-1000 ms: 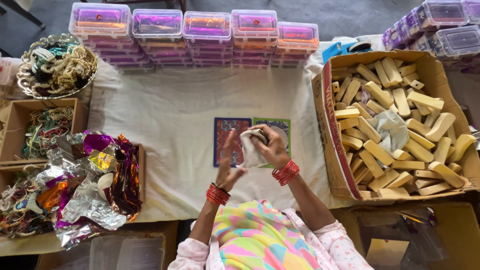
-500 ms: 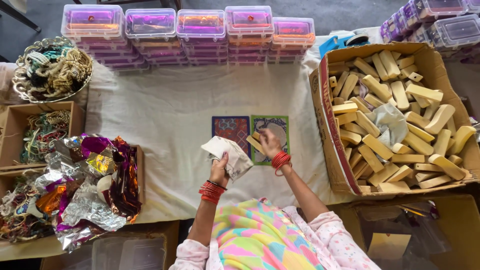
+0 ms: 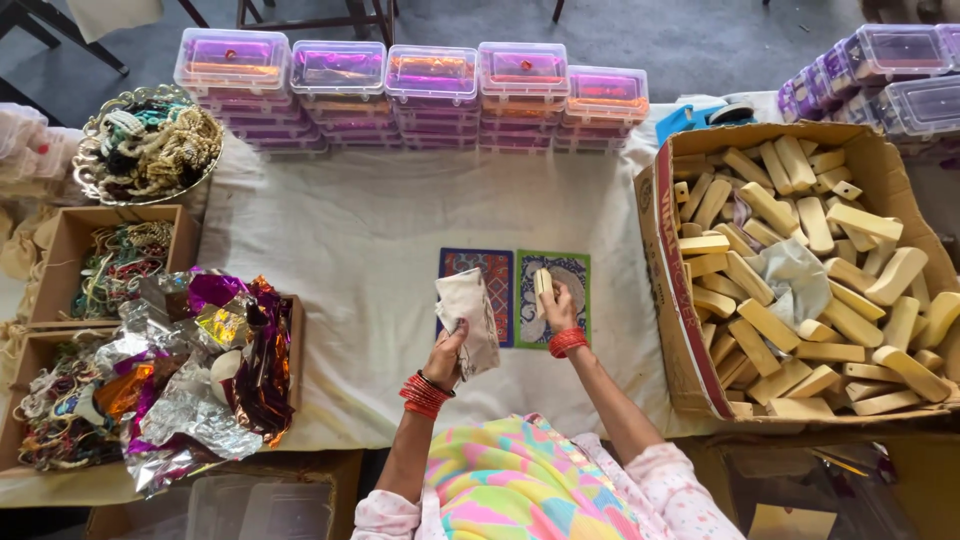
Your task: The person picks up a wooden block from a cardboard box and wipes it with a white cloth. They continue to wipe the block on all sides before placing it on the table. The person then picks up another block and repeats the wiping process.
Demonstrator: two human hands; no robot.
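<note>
**Cloth and block held over the two mats**

The left hand (image 3: 447, 352) is closed around a pale cloth pouch (image 3: 469, 320), which hangs over the near edge of the blue mat (image 3: 478, 285). The right hand (image 3: 559, 312) grips one wooden block (image 3: 543, 290), upright, above the green mat (image 3: 565, 300) — just right of the blue one, edges touching. Beyond the blue mat the white tablecloth (image 3: 350, 240) lies bare up to the row of clear lidded boxes (image 3: 420, 85). Well right of it stands the cardboard carton (image 3: 668, 300) of blocks; well left, crumpled foil wrappers (image 3: 190, 370).
</note>
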